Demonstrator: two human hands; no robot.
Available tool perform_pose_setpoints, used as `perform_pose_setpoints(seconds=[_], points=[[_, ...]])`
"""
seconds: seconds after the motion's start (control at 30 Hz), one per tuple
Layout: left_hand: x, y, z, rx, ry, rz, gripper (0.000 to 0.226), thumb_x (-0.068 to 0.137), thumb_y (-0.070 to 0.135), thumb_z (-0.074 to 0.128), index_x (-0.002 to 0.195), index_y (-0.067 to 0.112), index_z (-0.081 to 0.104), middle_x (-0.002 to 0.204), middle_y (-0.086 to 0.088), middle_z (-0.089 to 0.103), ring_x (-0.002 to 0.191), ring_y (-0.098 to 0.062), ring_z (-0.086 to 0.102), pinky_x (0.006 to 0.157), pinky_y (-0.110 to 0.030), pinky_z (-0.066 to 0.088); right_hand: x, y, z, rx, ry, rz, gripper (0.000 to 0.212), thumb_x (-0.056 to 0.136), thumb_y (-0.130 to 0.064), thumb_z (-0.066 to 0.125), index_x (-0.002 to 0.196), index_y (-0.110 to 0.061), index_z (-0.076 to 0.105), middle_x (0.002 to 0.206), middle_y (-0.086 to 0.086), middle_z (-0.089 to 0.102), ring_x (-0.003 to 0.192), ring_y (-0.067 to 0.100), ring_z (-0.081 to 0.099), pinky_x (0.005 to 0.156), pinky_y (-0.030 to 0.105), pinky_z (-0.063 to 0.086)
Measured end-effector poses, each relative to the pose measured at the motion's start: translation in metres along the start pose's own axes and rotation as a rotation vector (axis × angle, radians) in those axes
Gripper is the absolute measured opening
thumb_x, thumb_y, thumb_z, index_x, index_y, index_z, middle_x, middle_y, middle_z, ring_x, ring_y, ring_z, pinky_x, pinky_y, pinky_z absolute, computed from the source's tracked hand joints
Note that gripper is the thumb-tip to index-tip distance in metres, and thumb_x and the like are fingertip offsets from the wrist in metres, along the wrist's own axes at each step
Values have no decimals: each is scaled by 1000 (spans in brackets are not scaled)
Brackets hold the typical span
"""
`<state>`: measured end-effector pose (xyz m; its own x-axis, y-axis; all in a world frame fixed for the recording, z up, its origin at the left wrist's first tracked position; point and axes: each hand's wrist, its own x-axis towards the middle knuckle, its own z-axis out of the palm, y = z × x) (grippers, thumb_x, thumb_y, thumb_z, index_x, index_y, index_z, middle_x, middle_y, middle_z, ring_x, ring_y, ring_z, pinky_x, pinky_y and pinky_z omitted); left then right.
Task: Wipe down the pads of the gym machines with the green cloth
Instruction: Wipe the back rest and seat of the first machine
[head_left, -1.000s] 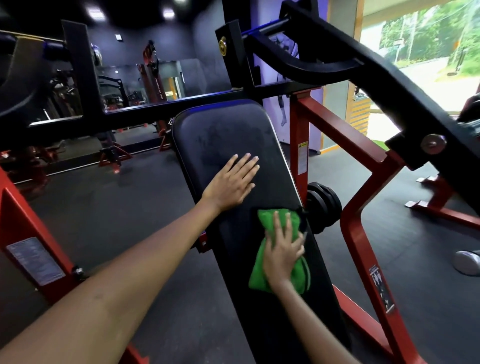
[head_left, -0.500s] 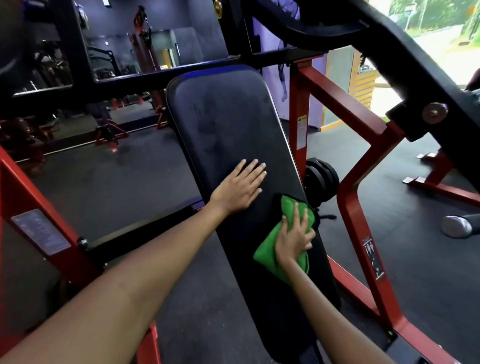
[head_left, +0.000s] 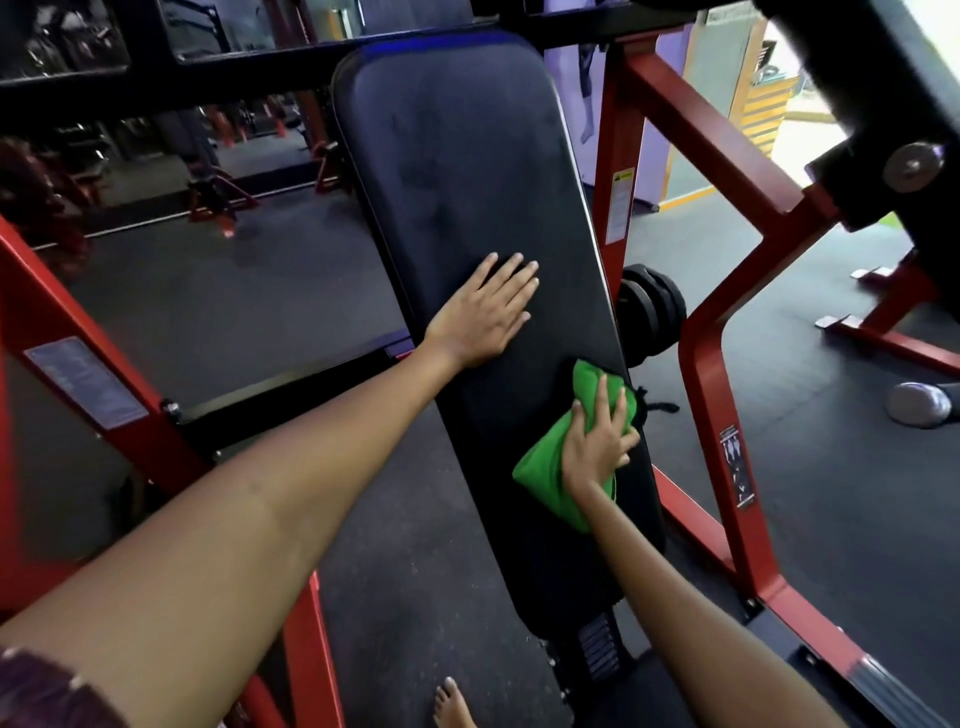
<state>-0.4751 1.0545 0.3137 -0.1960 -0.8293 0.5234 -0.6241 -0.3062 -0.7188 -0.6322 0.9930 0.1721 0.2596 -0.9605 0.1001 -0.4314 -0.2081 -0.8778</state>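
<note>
Closest to the person: a bare foot (head_left: 453, 701) on the dark rubber floor (head_left: 405, 571), beside the base of the machine. Above it, the long black back pad (head_left: 467, 182) tilts up and away inside the red frame (head_left: 706, 395). Right hand (head_left: 597, 441) is low on the pad's right edge, fingers spread and slightly curled over the green cloth (head_left: 545, 467), pressing it flat onto the vinyl; the cloth is bunched, part of it sticking out past the fingertips toward the pad's edge. Left hand (head_left: 483, 312) sits higher, mid-pad, palm down, fingers straight and close together, holding nothing, looks like bracing. Just right of the pad, black weight plates (head_left: 649, 306) hang on the frame. Progress call: mid-wipe on this pad. Upper half shows dull smears and streaks, so I'd say it isn't clean yet, though can't tell whether those are dirt or wet wipe marks. The lowest stretch of pad below the cloth also unconfirmed. Farther off, more red-framed machines (head_left: 218, 202) stand across the floor near a mirror wall (head_left: 78, 41); their pads aren't clearly visible, so likely all of that remains.
</note>
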Motion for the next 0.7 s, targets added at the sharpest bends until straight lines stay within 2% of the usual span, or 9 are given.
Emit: perform_pose_setpoints(seconds=[0.07, 0.17, 0.27, 0.33, 0.37, 0.43, 0.57, 0.63, 0.7], points=[[0, 1, 1, -3, -6, 8, 52, 97, 34, 24, 133, 12, 55, 141, -4, 51, 132, -21, 45, 110, -40, 33, 3, -22, 2, -40, 16, -96, 50, 98, -37, 46, 145, -40, 31, 157, -6, 21, 131, 37, 26, 103, 55, 28], [1, 2, 1, -17, -4, 9, 51, 97, 32, 26, 131, 11, 57, 139, -5, 52, 131, -22, 47, 110, -41, 32, -22, -33, 17, -89, 14, -349, 54, 93, -31, 54, 144, -37, 37, 154, 0, 31, 127, 41, 31, 100, 62, 32], [1, 0, -3, -2, -26, 9, 50, 97, 31, 26, 131, 11, 56, 140, -6, 52, 131, -23, 46, 110, -41, 33, -56, -1, 23, -227, -29, -700, 62, 82, -27, 50, 141, -37, 37, 150, 2, 34, 119, 38, 32, 92, 62, 37], [0, 1, -3, -12, -32, 16, 50, 98, 31, 26, 132, 11, 56, 140, -6, 51, 132, -23, 46, 110, -41, 34, -64, 36, 19, -302, -97, -808, 64, 79, -29, 45, 141, -40, 34, 151, -1, 32, 118, 36, 33, 92, 59, 38], [-1, 2, -2, -20, -28, 19, 50, 98, 31, 26, 132, 10, 55, 140, -6, 52, 131, -23, 46, 110, -41, 35, -62, 52, 15, -301, -107, -770, 64, 79, -29, 44, 141, -41, 34, 150, -1, 33, 118, 35, 33, 90, 59, 39], [-1, 4, -2, -37, -36, 27, 50, 97, 31, 25, 132, 10, 56, 139, -6, 52, 131, -23, 47, 109, -41, 36, -47, 67, 7, -218, -62, -548, 60, 85, -29, 47, 142, -41, 33, 150, 3, 37, 116, 35, 34, 87, 61, 42], [0, 3, -9, -52, -157, 11, 55, 98, 35, 20, 138, 9, 48, 147, -8, 43, 138, -25, 37, 114, -42, 26, -3, 27, 1, -77, -2, -171, 51, 96, -33, 51, 144, -39, 33, 155, 0, 28, 125, 38, 31, 99, 57, 31], [-3, 10, -10, -89, -216, 23, 60, 97, 40, 16, 142, 9, 41, 150, -9, 37, 141, -25, 31, 116, -43, 20, 8, 2, 3, -89, 50, -135, 50, 97, -35, 49, 144, -39, 34, 155, -1, 26, 126, 37, 31, 101, 56, 30], [-4, 13, -11, -83, -215, 53, 62, 96, 42, 17, 141, 9, 43, 149, -9, 39, 140, -26, 33, 115, -43, 21, 3, -10, 9, -94, 48, -191, 50, 96, -34, 50, 144, -38, 36, 155, 0, 29, 127, 40, 32, 101, 59, 31]])
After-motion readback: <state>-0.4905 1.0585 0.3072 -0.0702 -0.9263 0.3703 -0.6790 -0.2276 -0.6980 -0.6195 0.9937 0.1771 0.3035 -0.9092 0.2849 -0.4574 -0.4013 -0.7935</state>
